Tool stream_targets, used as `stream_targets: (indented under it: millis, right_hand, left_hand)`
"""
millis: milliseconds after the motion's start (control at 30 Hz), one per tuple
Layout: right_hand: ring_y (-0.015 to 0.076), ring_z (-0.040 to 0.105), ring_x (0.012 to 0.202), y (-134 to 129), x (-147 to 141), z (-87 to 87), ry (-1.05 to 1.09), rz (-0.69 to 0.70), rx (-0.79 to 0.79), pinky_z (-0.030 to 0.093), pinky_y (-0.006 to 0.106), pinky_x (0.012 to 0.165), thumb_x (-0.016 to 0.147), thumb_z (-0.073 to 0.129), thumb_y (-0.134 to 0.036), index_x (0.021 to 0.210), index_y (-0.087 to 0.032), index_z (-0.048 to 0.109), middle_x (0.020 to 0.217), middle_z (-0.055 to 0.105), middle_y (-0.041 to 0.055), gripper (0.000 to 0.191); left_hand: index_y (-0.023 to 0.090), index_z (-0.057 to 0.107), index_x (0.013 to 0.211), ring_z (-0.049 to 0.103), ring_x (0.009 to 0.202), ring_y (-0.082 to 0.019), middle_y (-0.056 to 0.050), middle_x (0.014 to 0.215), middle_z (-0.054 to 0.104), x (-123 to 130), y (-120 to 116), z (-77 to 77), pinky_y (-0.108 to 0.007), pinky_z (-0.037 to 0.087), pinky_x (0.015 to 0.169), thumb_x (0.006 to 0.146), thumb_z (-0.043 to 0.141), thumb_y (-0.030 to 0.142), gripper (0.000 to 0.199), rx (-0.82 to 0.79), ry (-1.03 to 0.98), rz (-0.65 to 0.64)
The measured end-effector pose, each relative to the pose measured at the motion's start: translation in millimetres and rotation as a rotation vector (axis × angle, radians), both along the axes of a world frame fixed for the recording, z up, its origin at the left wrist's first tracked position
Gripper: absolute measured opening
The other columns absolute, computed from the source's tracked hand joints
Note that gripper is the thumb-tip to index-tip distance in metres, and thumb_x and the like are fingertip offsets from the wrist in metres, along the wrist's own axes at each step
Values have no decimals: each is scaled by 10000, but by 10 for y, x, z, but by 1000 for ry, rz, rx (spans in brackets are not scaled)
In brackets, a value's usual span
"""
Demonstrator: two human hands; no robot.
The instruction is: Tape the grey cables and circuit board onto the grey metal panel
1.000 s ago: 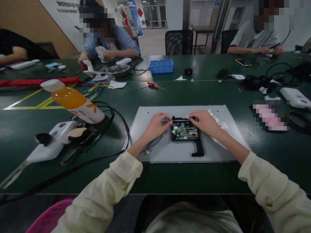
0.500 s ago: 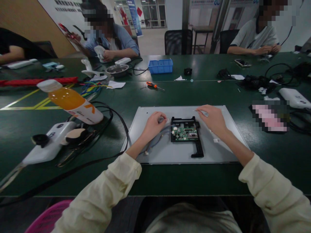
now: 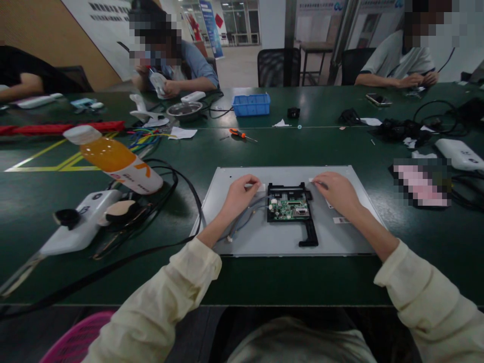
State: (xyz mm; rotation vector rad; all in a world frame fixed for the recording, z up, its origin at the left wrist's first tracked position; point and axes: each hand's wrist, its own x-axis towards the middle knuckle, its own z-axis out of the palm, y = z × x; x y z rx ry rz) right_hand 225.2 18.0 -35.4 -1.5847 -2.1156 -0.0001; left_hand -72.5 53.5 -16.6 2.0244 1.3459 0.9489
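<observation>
A flat grey metal panel [image 3: 249, 242] lies before me. On its middle sits a black plastic frame [image 3: 311, 232] holding a green circuit board [image 3: 289, 209]. Left of the frame, my left hand [image 3: 242, 194] is closed in a pinch, with something small and whitish at its fingertips. A thin cable bundle [image 3: 242, 224] runs from the board past this hand to a loose white connector. Over the panel's right half, my right hand [image 3: 335, 189] also pinches, a small white bit showing at its fingertips. Neither small thing can be made out clearly.
A tilted orange drink bottle [image 3: 113, 159], a white device [image 3: 81, 224] and a black strap [image 3: 151, 249] lie at left. Beyond the panel are an orange screwdriver [image 3: 242, 134] and a blue basket [image 3: 251, 105]. A phone [image 3: 421, 184] lies at right. Other people sit across the table.
My right hand has shifted slightly right, its fingers more closed, and a white bit now shows at their tips. The left hand stays nearly in place. The board has not moved on the panel.
</observation>
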Motion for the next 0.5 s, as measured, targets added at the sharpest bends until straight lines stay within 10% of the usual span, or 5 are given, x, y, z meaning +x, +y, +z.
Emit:
stream_targets:
  millis: [500]
  right_hand:
    - [245, 637, 996, -9, -16, -13, -8, 14, -32, 472, 393, 889, 884, 492, -177, 999, -192, 717, 1055, 722, 80, 253]
  left_hand:
    - [199, 659, 758, 608, 835, -190, -20, 814, 647, 71, 53, -120, -336, 482, 811, 810, 585, 240, 99, 32, 104, -27]
